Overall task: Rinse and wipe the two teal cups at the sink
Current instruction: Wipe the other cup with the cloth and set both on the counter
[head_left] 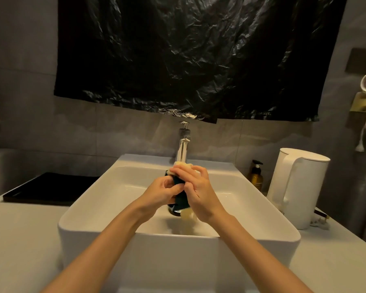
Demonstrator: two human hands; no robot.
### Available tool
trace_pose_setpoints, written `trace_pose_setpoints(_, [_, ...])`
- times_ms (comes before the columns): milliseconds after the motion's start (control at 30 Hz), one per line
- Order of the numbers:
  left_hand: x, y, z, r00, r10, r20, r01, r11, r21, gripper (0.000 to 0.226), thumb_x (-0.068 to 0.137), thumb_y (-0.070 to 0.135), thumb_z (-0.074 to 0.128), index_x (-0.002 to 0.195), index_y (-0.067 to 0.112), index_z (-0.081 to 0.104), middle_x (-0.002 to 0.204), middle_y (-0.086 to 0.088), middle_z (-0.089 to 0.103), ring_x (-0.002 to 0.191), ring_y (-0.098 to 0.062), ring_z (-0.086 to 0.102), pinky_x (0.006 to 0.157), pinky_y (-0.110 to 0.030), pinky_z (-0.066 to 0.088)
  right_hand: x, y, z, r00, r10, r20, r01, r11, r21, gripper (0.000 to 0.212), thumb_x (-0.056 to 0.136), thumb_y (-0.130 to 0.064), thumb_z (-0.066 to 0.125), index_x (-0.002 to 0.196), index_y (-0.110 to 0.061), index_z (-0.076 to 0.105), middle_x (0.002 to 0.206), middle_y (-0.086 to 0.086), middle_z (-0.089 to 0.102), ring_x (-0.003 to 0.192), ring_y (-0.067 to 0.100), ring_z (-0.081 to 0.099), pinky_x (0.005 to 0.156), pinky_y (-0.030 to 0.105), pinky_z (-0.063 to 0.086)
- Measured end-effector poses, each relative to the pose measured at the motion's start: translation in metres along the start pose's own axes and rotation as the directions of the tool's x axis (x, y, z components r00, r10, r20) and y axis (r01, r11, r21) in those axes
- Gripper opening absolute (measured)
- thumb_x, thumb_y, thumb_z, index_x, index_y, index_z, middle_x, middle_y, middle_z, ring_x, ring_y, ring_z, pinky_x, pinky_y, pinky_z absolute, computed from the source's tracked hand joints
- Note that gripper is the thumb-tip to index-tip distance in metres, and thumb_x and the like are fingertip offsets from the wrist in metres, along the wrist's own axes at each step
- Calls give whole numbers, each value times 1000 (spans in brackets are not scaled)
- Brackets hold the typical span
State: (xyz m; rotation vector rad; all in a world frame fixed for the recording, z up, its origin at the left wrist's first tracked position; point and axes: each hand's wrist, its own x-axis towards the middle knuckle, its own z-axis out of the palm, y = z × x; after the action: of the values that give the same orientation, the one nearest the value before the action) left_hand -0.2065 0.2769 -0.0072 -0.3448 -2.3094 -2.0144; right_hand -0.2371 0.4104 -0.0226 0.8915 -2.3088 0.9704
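Both hands over the middle of the white rectangular ceramic sink (89, 199), just near of the chrome faucet (183, 144). Left hand (163, 192): grip clamped on the dark teal cup (180, 199). Cup is tilted, held in the air above the basin, glossy end showing below the hands. Right hand (199, 195): grip curled round the pale yellow cloth (188, 216), pressing it to the cup's right side. Cloth pokes out past the fingers at the far end & hangs below the palm. Can't tell if water's running.

Grey counter (19, 240), left: flat black tray (49, 189). Right: amber pump bottle (256, 175), white electric kettle (298, 187). Black plastic sheet (188, 56) on far wall above faucet.
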Motion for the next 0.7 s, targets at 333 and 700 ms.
trace_pose_setpoints(333, [0, -4, 5, 997, 81, 13, -82, 992, 97, 15, 93, 20, 57, 108, 21, 61, 103, 0, 69, 101, -20, 65, 93, -33, 52, 6, -1, 3, 995, -16, -94, 23, 997, 77, 43, 91, -25, 26, 117, -27, 60, 126, -20, 48, 119, -2, 29, 102, 12, 31])
trace_pose_setpoints(700, [-5, -4, 9, 978, 185, 100, -199, 965, 168, 21, 94, 15, 54, 114, 24, 55, 111, 2, 65, 100, -11, 63, 73, -12, 52, 17, 1, -13, 908, 415, 57, -353, 686, 636, 26, 101, -38, 34, 113, -30, 56, 116, 3, 59, 103, 20, 59, 83, 26, 55])
